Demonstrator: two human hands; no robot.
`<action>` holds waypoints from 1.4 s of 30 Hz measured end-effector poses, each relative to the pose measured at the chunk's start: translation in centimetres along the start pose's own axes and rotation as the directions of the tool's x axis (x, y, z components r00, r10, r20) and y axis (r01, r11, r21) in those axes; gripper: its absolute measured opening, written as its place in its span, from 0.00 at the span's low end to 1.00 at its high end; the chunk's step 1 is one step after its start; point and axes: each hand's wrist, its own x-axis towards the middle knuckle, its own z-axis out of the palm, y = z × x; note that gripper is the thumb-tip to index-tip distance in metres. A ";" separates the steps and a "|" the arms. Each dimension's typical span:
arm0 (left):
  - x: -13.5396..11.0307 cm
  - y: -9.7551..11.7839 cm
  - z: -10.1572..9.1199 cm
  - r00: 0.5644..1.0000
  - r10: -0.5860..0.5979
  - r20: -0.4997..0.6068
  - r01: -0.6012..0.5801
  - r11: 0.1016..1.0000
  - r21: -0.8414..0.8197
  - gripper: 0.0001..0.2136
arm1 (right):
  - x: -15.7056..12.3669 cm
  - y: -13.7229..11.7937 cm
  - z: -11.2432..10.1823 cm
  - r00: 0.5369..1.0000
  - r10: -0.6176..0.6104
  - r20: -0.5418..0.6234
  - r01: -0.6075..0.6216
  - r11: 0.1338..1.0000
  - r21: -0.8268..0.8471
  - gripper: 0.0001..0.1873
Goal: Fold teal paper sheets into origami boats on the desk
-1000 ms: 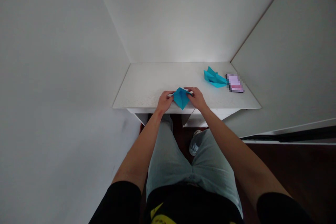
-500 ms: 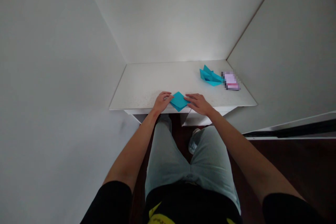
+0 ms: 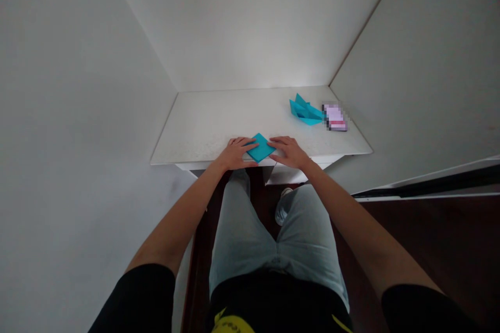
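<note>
A square of folded blue paper [image 3: 259, 149] lies at the front edge of the white desk, turned so that one corner faces me. My left hand [image 3: 235, 153] holds it from the left, fingers across its top and thumb by the near corner. On the opposite side my right hand [image 3: 289, 152] holds the right corner, with fingertips on the upper edge and the thumb lower down. What lies under the fingers is hidden. Farther back on the right sits a folded blue paper boat [image 3: 305, 111].
Beside the paper boat lies a pinkish, pixelated flat object [image 3: 335, 116], perhaps a phone. The white desk [image 3: 211, 114] meets walls behind and on both sides. My legs [image 3: 242, 229] are in front of it, below the desk's edge.
The folded paper's layers, parted at the near edge before, now lie flat together. My left thumb has come down to the near corner. The whole view has shifted slightly.
</note>
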 end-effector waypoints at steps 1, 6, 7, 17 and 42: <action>0.1 -0.2 0.1 1.000 -0.017 -0.014 0.017 1.000 -0.009 0.37 | 0.0 0.0 0.0 1.000 0.009 -0.009 -0.009 1.000 0.007 0.28; 0.4 -0.8 0.5 0.993 -0.098 -0.070 0.089 0.989 -0.122 0.42 | 0.4 0.2 0.2 0.997 0.043 -0.057 -0.040 0.998 0.056 0.20; 0.4 -0.9 0.6 0.991 -0.096 -0.089 0.083 0.987 -0.137 0.42 | 0.5 0.3 0.3 0.997 0.045 -0.068 -0.040 0.997 0.073 0.18; 0.9 -2.3 1.6 0.929 -0.155 -0.336 0.071 0.966 -0.249 0.10 | 1.0 0.6 1.2 0.965 0.177 -0.195 -0.137 0.970 0.202 0.12; 1.1 -0.2 1.3 0.952 -0.248 -0.180 0.257 0.966 0.028 0.19 | 2.0 -7.2 4.5 0.999 0.041 0.013 -0.040 0.996 -0.085 0.38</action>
